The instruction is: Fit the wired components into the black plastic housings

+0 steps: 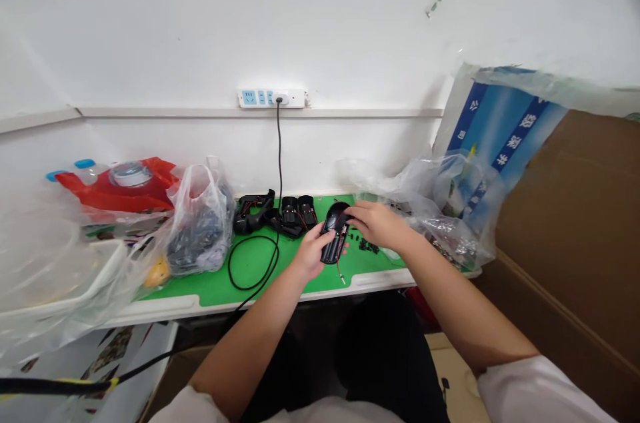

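My left hand (312, 251) is closed around the lower left side of a black plastic housing (330, 251), its thumb on the front. The housing is tilted above the green mat, open side up, with a rounded upper end. A thin red wire (339, 268) hangs from its lower end to a small white connector (343, 280). At the upper right edge, my right hand (376, 222) has its fingers pinched together by a red wire. What those fingertips hold is too small to make out. Several small black parts (369, 246) lie on the mat to the right.
More black housings with red wires (298, 211) lie behind on the green mat (210, 290). A black cable (279, 163) runs from the power strip (273, 98) across it. Plastic bags (200, 223) stand left, others (450, 210) right, beside a cardboard box (575, 210).
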Demonstrator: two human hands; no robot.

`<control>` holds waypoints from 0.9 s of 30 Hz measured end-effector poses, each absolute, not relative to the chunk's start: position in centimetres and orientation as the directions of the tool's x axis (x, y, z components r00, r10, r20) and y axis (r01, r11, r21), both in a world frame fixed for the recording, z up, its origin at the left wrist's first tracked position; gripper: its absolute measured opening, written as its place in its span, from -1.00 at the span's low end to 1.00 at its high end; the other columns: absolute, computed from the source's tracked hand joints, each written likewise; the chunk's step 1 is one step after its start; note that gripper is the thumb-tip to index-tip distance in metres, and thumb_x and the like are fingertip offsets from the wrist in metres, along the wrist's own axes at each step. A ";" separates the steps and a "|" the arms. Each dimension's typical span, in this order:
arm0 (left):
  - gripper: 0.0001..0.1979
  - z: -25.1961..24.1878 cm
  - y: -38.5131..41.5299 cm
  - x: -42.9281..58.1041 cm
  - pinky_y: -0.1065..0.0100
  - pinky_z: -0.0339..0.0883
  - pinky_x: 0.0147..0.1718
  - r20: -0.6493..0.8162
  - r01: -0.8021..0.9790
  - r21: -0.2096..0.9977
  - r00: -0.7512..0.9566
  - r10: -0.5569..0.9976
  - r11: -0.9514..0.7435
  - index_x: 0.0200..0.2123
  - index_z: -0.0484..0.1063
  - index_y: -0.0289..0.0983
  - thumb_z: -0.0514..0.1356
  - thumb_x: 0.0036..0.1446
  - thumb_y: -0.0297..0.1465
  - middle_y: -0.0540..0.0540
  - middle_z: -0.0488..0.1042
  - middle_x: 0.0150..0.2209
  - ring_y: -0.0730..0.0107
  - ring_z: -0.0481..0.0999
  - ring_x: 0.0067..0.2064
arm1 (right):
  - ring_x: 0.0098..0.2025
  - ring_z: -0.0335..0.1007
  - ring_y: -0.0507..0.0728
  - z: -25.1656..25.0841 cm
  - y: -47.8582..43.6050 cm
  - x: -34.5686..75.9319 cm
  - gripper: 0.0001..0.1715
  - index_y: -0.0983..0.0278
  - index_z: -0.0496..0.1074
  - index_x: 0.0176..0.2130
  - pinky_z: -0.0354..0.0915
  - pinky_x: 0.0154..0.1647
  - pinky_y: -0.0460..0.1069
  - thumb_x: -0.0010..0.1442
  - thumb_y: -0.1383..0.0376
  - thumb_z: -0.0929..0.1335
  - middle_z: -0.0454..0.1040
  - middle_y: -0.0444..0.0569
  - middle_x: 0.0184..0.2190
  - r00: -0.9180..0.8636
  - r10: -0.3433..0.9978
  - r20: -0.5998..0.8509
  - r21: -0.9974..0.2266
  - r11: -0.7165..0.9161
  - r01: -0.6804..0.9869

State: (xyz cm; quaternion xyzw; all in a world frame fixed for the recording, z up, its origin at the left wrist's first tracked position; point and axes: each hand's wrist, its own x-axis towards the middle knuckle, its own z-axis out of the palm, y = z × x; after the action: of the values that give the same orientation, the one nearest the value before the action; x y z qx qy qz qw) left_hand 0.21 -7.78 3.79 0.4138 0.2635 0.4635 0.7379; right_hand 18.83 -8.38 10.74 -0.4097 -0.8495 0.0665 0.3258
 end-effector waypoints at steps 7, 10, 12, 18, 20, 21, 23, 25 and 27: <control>-0.57 -0.1 -6.5 0.3 0.38 0.34 -0.49 -0.094 -0.516 0.840 0.163 0.982 0.166 -0.12 0.35 -0.29 0.26 -0.07 -0.24 -0.11 0.50 -0.31 0.43 0.46 -0.46 | -0.42 0.41 0.11 2.5 -11.1 18.0 -0.57 0.30 0.41 -0.15 0.39 -0.41 0.05 0.05 0.09 0.37 0.46 -0.01 -0.42 0.019 0.997 0.069 -0.978 0.063 0.199; -0.56 -0.8 -6.2 0.1 0.43 0.30 -0.48 -0.100 -0.483 0.869 0.033 0.994 0.103 -0.13 0.38 -0.29 0.26 -0.09 -0.21 -0.07 0.50 -0.34 0.48 0.42 -0.46 | -0.45 0.43 0.07 0.0 -12.7 16.7 -0.63 0.34 0.43 -0.33 0.42 -0.42 0.01 0.02 0.07 0.39 0.45 -0.03 -0.45 -0.185 0.958 -0.219 -0.974 -0.226 -0.017; -0.54 -1.0 -6.1 0.1 0.44 0.30 -0.42 -0.084 -0.459 0.886 -0.005 0.996 0.073 -0.11 0.39 -0.28 0.27 -0.10 -0.19 -0.07 0.51 -0.33 0.47 0.44 -0.40 | -0.47 0.43 0.03 -0.8 -13.3 15.9 -0.64 0.35 0.43 -0.39 0.43 -0.40 -0.03 0.00 0.08 0.41 0.45 -0.04 -0.46 -0.256 0.928 -0.271 -0.943 -0.309 -0.123; -0.53 -1.5 -6.1 0.3 0.41 0.31 -0.35 -0.037 -0.447 0.894 -0.010 0.999 0.028 -0.08 0.39 -0.27 0.27 -0.08 -0.21 -0.10 0.50 -0.24 0.41 0.45 -0.32 | -0.54 0.42 0.00 -1.7 -12.9 14.6 -0.62 0.39 0.44 -0.40 0.41 -0.49 -0.08 -0.10 0.12 0.48 0.45 -0.06 -0.52 -0.260 0.922 -0.288 -0.909 -0.349 -0.230; -0.55 -1.6 -6.2 0.3 0.41 0.31 -0.34 -0.012 -0.452 0.892 -0.008 1.000 0.007 -0.08 0.39 -0.27 0.26 -0.06 -0.22 -0.10 0.50 -0.23 0.41 0.45 -0.30 | -0.58 0.38 -0.01 -1.8 -12.7 14.5 -0.61 0.39 0.43 -0.42 0.37 -0.56 -0.10 -0.14 0.13 0.49 0.44 -0.08 -0.55 -0.247 0.923 -0.294 -0.909 -0.350 -0.226; -0.57 -1.7 -6.2 0.3 0.41 0.30 -0.33 0.003 -0.453 0.891 -0.002 1.000 -0.003 -0.09 0.40 -0.26 0.26 -0.05 -0.23 -0.09 0.49 -0.23 0.41 0.45 -0.30 | -0.61 0.36 -0.02 -1.9 -12.6 14.4 -0.61 0.39 0.43 -0.43 0.34 -0.60 -0.11 -0.15 0.14 0.50 0.43 -0.09 -0.56 -0.244 0.925 -0.290 -0.912 -0.345 -0.221; -0.61 -1.6 -6.3 0.2 0.42 0.30 -0.32 0.026 -0.458 0.889 0.011 1.000 -0.019 -0.12 0.41 -0.25 0.25 -0.05 -0.24 -0.07 0.49 -0.23 0.43 0.45 -0.30 | -0.65 0.30 -0.04 -2.0 -12.6 14.3 -0.62 0.38 0.42 -0.45 0.28 -0.66 -0.12 -0.17 0.14 0.49 0.41 -0.12 -0.59 -0.237 0.933 -0.271 -0.921 -0.323 -0.217; -0.62 -1.5 -6.4 0.2 0.43 0.30 -0.34 0.025 -0.472 0.882 0.007 1.000 -0.018 -0.13 0.41 -0.24 0.26 -0.05 -0.25 -0.05 0.49 -0.25 0.45 0.44 -0.33 | -0.68 0.25 -0.05 -2.2 -12.6 14.1 -0.65 0.36 0.40 -0.45 0.23 -0.69 -0.12 -0.15 0.15 0.48 0.37 -0.16 -0.62 -0.194 0.952 -0.237 -0.936 -0.278 -0.218; -0.61 -1.3 -6.3 0.3 0.43 0.31 -0.37 0.013 -0.494 0.869 -0.018 1.000 -0.020 -0.13 0.39 -0.23 0.26 -0.06 -0.25 -0.04 0.48 -0.27 0.47 0.44 -0.37 | -0.70 0.20 -0.05 -2.4 -12.7 13.9 -0.69 0.34 0.39 -0.46 0.19 -0.70 -0.11 -0.08 0.14 0.44 0.32 -0.19 -0.66 -0.087 0.981 -0.172 -0.967 -0.185 -0.177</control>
State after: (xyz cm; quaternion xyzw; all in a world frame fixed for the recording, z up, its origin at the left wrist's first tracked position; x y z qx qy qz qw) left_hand 0.25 -6.33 -1.35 0.3562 0.3547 0.6188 0.6036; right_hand 13.90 -12.75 -2.38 -0.4767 -0.4218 0.6045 0.4789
